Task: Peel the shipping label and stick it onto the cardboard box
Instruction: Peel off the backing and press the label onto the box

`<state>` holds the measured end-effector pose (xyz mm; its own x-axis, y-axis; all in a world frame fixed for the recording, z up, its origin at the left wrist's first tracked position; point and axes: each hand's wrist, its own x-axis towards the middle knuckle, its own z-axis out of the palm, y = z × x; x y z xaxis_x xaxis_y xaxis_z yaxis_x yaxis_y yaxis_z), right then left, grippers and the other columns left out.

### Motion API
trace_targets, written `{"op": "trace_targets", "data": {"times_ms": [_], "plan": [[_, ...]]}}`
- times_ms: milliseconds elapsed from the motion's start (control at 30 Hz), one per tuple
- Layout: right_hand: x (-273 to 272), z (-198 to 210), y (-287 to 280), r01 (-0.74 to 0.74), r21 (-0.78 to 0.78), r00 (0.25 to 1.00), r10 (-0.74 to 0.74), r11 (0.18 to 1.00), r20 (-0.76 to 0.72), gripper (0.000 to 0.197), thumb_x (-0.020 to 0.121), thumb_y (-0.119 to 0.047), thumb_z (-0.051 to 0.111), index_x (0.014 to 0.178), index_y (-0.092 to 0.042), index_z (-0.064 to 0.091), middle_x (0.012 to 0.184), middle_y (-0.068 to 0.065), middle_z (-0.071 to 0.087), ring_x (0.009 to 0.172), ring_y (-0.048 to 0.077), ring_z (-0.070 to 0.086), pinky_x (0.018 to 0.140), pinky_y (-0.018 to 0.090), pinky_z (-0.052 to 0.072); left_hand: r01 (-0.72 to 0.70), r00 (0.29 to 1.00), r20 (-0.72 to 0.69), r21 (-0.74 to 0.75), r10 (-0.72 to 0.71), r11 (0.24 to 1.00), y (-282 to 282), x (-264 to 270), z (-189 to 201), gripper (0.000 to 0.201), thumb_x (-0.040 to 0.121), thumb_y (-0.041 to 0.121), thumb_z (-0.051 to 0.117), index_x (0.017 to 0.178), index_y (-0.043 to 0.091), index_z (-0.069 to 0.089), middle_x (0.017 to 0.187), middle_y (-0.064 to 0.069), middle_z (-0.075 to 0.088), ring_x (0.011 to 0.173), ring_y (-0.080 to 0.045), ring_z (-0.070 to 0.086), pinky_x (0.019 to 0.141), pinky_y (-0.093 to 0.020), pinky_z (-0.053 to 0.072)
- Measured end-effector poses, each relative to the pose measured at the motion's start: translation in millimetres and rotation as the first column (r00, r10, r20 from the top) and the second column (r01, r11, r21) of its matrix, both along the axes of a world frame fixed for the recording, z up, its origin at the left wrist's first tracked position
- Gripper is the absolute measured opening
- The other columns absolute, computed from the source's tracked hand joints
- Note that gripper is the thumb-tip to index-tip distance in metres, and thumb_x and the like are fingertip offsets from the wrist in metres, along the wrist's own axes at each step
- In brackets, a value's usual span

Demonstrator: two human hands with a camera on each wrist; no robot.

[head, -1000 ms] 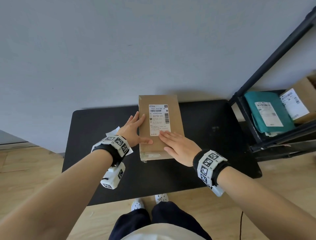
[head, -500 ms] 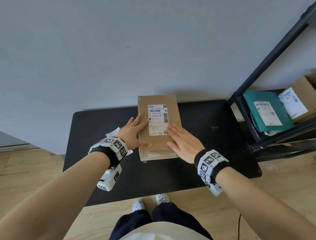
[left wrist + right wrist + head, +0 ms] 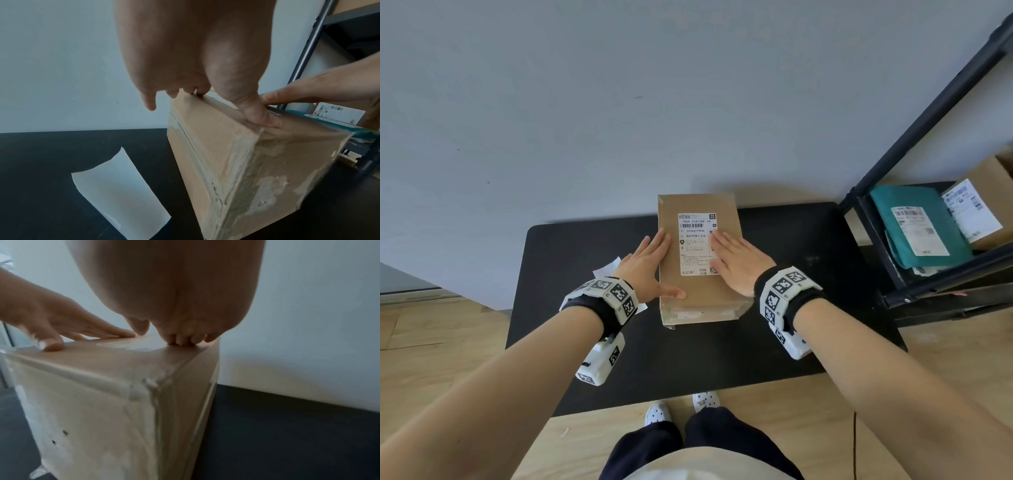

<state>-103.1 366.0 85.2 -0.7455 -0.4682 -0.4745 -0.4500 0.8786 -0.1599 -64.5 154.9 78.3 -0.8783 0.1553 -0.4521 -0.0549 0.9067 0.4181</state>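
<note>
My right hand (image 3: 736, 265) has slid up the shipping label (image 3: 697, 244), fingers flat; left hand (image 3: 650, 265), fingers straight, steadies the cardboard box (image 3: 698, 301). Label looks stuck.

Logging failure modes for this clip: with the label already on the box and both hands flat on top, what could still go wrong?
1. The right hand covers only the label's right edge; the far corners may stay unpressed and lift.
2. The left hand rests on the box's left edge, so pressure there could tip or slide it.
3. The backing paper could get swept off the table.
</note>
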Motion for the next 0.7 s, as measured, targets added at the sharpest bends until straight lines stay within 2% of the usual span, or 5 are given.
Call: {"op": "trace_targets", "data": {"times_ms": [200, 433, 600, 700], "plan": [[0, 3, -43, -0.121, -0.02, 0.985, 0.122, 0.992, 0.121, 0.062, 0.1, -0.043, 0.017, 0.15, -0.017, -0.01, 0.16, -0.002, -0.015, 0.148, 0.012, -0.01, 0.122, 0.036, 0.0, -0.032, 0.999, 0.013, 0.009, 0.032, 0.999, -1, -2, 0, 0.127, 0.066, 0.057, 0.075, 0.151, 0.021, -0.013, 0.16, 0.01, -0.016, 0.149, -0.014, -0.008, 0.122, -0.045, 0.007], [-40, 11, -16, -0.007, 0.091, 0.995, -0.002, 0.996, 0.095, 0.065, 0.1, -0.043, 0.016, 0.149, -0.013, -0.013, 0.159, 0.003, -0.018, 0.148, 0.014, -0.011, 0.12, 0.034, -0.002, -0.026, 0.999, 0.032, 0.03, 0.025, 0.999, 1, -3, 0, 0.127, 0.068, 0.055, 0.075, 0.151, 0.02, -0.015, 0.16, 0.008, -0.019, 0.149, -0.013, -0.009, 0.121, -0.046, 0.005], [-34, 12, -50, -0.08, 0.046, 0.986, 0.073, 0.996, 0.152, 0.065, 0.099, -0.045, 0.017, 0.15, -0.016, -0.012, 0.159, -0.001, -0.018, 0.148, 0.012, -0.01, 0.12, 0.036, -0.001, -0.009, 1.0, 0.023, 0.005, 0.009, 1.0, 1, -4, 0, 0.127, 0.068, 0.055, 0.075, 0.151, 0.017, -0.013, 0.16, 0.007, -0.018, 0.149, -0.013, -0.008, 0.122, -0.044, 0.009], [-41, 10, -53, -0.062, 0.022, 0.989, 0.059, 0.998, 0.133, 0.064, 0.099, -0.045, 0.017, 0.151, -0.019, -0.01, 0.16, -0.005, -0.015, 0.148, 0.01, -0.008, 0.122, 0.037, 0.0, -0.007, 1.0, 0.015, -0.01, 0.007, 1.0, 3, -3, 2, 0.125, 0.069, 0.055, 0.074, 0.151, 0.017, -0.012, 0.16, 0.006, -0.018, 0.149, -0.013, -0.007, 0.122, -0.044, 0.01]]}}
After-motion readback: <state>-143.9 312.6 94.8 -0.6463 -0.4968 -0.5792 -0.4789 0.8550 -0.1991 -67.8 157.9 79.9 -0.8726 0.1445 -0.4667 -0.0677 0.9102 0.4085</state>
